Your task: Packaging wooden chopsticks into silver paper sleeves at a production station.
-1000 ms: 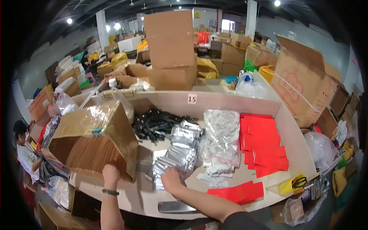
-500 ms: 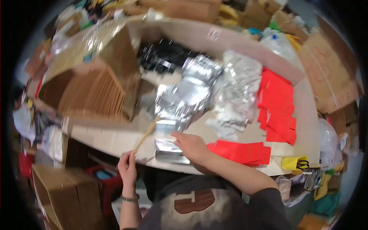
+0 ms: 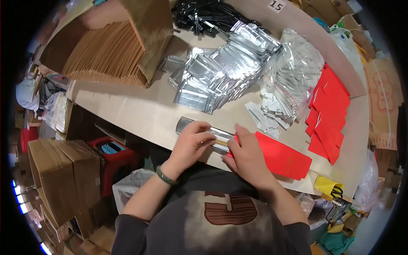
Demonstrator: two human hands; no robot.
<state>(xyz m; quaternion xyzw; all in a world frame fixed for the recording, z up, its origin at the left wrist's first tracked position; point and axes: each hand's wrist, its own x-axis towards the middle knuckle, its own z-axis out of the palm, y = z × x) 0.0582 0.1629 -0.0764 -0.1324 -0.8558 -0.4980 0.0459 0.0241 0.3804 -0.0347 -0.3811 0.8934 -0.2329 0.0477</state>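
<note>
My left hand (image 3: 192, 142) has its fingers closed around a thin tan stick (image 3: 221, 142), which points right. Under that hand, along the table's front, lies a long silver foil piece (image 3: 184, 125). My right hand (image 3: 248, 154) is bent over the left end of the red envelopes (image 3: 284, 157), with a red edge pinched between thumb and fingers. The stick's right end meets this red edge; whether it is inside an envelope I cannot tell. Beyond my hands spreads a heap of silver foil packets (image 3: 225, 63).
At the back left a carton (image 3: 153, 34) holds a row of brown card pieces (image 3: 106, 55). Black packets (image 3: 208, 15) lie behind the foil. A clear bag (image 3: 297, 55) of white slips and more red envelopes (image 3: 327, 119) are at right. Yellow-handled scissors (image 3: 329, 187) hang near the right edge.
My left hand has come up from the table's front edge to the right, bringing the stick over the foil. My right hand has moved from the foil to the red envelopes.
</note>
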